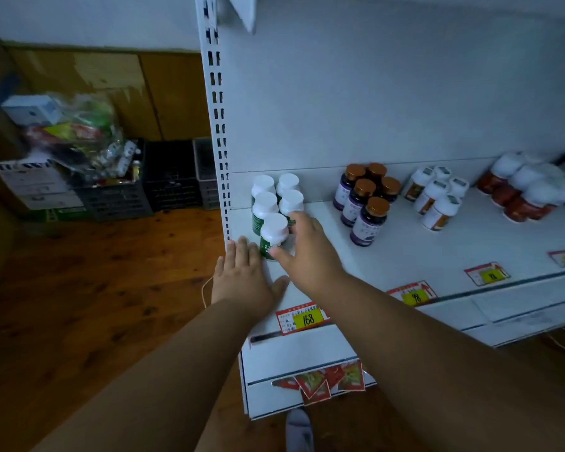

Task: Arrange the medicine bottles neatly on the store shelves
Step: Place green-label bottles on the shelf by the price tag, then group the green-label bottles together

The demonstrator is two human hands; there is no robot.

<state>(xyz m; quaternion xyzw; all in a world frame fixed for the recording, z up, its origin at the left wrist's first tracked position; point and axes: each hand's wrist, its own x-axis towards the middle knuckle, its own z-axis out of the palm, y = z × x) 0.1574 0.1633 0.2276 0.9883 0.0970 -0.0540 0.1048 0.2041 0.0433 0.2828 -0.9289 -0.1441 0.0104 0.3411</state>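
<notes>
Head view: behind the yellow tag [308,319] reading 168 we see our right hand [310,247] pinching the front bottle [273,235] — left hand [242,275] flat, fingers together, beside it on the shelf [437,256].

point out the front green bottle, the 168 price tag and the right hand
front green bottle [274,227]: head view, on its white cap
168 price tag [307,319]: head view, on the yellow patch
right hand [309,247]: head view, on its back
</notes>
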